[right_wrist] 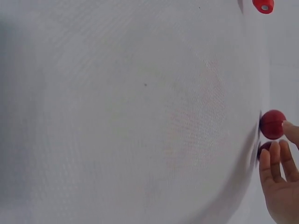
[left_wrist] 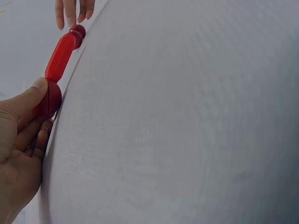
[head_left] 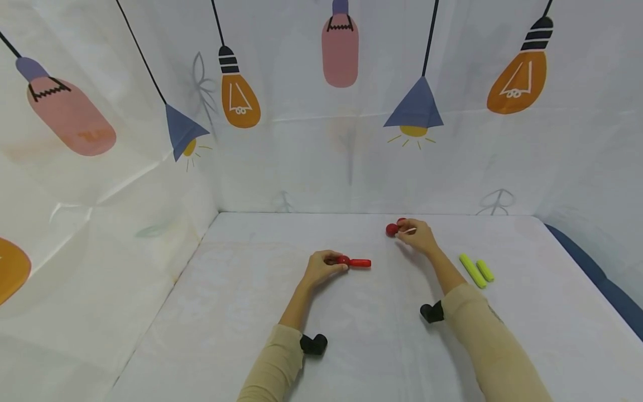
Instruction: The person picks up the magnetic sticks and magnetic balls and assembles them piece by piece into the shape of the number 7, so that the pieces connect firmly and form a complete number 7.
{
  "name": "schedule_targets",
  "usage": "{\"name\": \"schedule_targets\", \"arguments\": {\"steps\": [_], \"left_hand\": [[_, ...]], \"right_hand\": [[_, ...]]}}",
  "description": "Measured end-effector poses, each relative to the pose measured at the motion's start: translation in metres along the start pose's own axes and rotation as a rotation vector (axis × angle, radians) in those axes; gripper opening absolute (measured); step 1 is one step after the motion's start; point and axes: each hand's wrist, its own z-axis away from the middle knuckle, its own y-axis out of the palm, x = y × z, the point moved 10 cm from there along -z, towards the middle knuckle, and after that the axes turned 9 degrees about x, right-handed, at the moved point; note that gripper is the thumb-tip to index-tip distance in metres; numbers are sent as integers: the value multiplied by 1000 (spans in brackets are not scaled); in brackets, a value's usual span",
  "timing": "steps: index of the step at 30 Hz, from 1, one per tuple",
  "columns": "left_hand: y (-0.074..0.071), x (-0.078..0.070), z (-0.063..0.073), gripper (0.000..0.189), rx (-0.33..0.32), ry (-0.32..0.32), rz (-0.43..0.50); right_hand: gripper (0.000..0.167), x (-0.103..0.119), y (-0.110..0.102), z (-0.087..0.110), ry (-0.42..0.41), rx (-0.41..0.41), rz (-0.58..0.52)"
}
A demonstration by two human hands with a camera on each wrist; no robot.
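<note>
My left hand (head_left: 321, 269) pinches a dark red ball (left_wrist: 53, 99) between thumb and fingers, low over the white table. A bright red ribbed stick (head_left: 360, 263) extends rightward from that ball; the two meet end to end. Farther back and to the right, my right hand (head_left: 418, 237) reaches to two more red balls lying close together. Its thumb tip is right at the nearer ball (right_wrist: 273, 124). The fingers, fairly straight, lie over the other ball (right_wrist: 264, 148) and hide part of it.
Two yellow-green sticks (head_left: 473, 271), one longer, lie on the white table (head_left: 251, 312) to the right of my right forearm. A white sheet printed with lamps (head_left: 301, 162) hangs along the back and left. Dark blue fabric (head_left: 598, 273) shows past the right edge.
</note>
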Motion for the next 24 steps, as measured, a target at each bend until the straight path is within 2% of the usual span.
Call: {"name": "schedule_targets", "arguments": {"steps": [9, 15, 24], "left_hand": [[0, -1, 1, 35, 3, -13, -5], [0, -1, 1, 34, -4, 0, -7], [1, 2, 0, 34, 0, -18, 2]], "right_hand": [[35, -5, 3, -8, 34, -19, 14], [36, -2, 7, -9, 50, -11, 38], [35, -5, 10, -13, 54, -11, 70]]}}
